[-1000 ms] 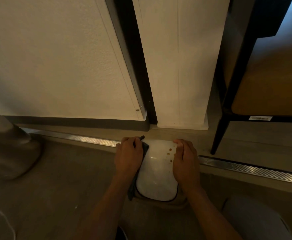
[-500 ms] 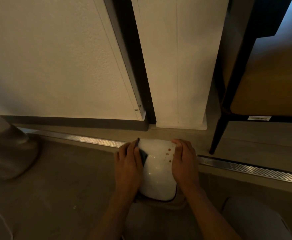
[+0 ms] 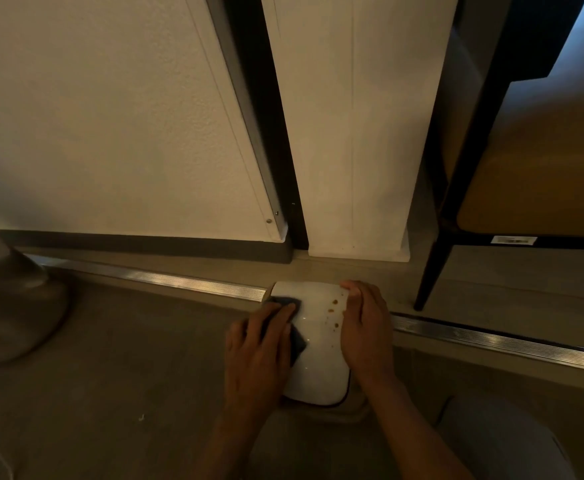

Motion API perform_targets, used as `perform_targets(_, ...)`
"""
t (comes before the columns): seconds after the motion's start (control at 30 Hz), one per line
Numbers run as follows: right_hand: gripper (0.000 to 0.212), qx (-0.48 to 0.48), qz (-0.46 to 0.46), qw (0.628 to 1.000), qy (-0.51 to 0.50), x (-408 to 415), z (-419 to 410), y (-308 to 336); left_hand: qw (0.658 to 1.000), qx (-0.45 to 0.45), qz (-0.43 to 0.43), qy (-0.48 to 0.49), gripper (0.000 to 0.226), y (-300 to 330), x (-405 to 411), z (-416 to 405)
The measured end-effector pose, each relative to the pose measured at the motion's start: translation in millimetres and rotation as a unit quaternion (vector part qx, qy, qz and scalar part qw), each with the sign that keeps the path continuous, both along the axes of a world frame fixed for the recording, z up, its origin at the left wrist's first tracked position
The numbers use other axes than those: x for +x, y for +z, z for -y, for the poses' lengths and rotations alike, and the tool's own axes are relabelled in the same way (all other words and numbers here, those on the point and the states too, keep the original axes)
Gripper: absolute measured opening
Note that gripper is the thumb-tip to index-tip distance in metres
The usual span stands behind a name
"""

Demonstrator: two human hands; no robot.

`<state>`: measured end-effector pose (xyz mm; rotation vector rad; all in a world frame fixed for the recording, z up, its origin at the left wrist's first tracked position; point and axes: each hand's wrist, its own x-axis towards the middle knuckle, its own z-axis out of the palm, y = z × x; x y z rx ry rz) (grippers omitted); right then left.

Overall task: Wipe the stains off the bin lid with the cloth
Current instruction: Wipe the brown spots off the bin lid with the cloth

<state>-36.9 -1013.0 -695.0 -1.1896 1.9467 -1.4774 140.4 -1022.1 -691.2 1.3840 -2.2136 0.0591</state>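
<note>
Two hands work the glossy white rounded plastic bin lid (image 3: 318, 355): your left hand (image 3: 257, 355) lies flat, fingers straight, pressing the dark blue folded cloth (image 3: 292, 336) onto the lid's left edge; your right hand (image 3: 366, 327) curls over the right edge, steadying it. Several small brown stains (image 3: 333, 311) sit near the far right corner, just beside your right fingers, not yet reached. A sideways sweep could smear them onto those fingers or miss spots your hand hides. Beyond, a ribbed metal threshold strip (image 3: 179, 280) crosses the floor.
</note>
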Motion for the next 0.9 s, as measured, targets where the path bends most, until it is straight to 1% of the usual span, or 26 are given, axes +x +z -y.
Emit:
perform_targets(0.07, 0.032, 0.000, -0.001, 1.000, 0.000, -1, 0, 0, 0.998, 0.018, -0.040, 0.043, 0.039, 9, -3, 15)
perform_targets(0.13, 0.031, -0.001, 0.000, 1.000, 0.000, -1, 0, -1, 0.996, 0.025, -0.050, 0.065, 0.038, 19, -14, 31)
perform_targets(0.2, 0.029, -0.001, -0.002, 1.000, 0.001, -2, 0, -2, 0.998, 0.020, -0.035, 0.047, 0.035, 22, -26, 34)
perform_targets(0.3, 0.030, 0.007, -0.008, 1.000, 0.003, -2, 0, -2, 0.999, -0.016, -0.025, 0.013, 0.033, 13, -30, 9)
perform_targets(0.37, 0.031, 0.008, -0.007, 1.000, 0.003, -2, 1, -1, 0.999, -0.030, -0.015, -0.026, 0.033, 1, -19, -12)
perform_targets(0.43, 0.030, 0.007, -0.001, 1.000, 0.003, -1, 1, 0, 0.999, -0.029, -0.009, -0.039, 0.032, -5, 0, -20)
perform_targets(0.53, 0.028, 0.000, 0.003, 1.000, 0.003, -1, 1, 1, 0.998, 0.000, -0.055, 0.012, 0.028, 0, 12, -8)
perform_targets(0.63, 0.028, 0.001, -0.004, 1.000, -0.002, -2, 0, 0, 0.996, 0.007, -0.078, 0.043, 0.025, 9, -5, 6)
perform_targets(0.77, 0.029, 0.006, -0.004, 1.000, 0.000, -2, 1, -1, 0.999, -0.017, -0.043, -0.002, 0.022, -3, -18, -18)
perform_targets(0.83, 0.030, 0.009, 0.002, 1.000, 0.004, -1, 1, 0, 0.999, -0.027, -0.017, -0.039, 0.023, -13, -5, -34)
perform_targets(0.9, 0.030, 0.010, -0.001, 1.000, 0.006, 0, 1, 1, 0.999, -0.027, -0.015, -0.042, 0.022, -12, 9, -35)
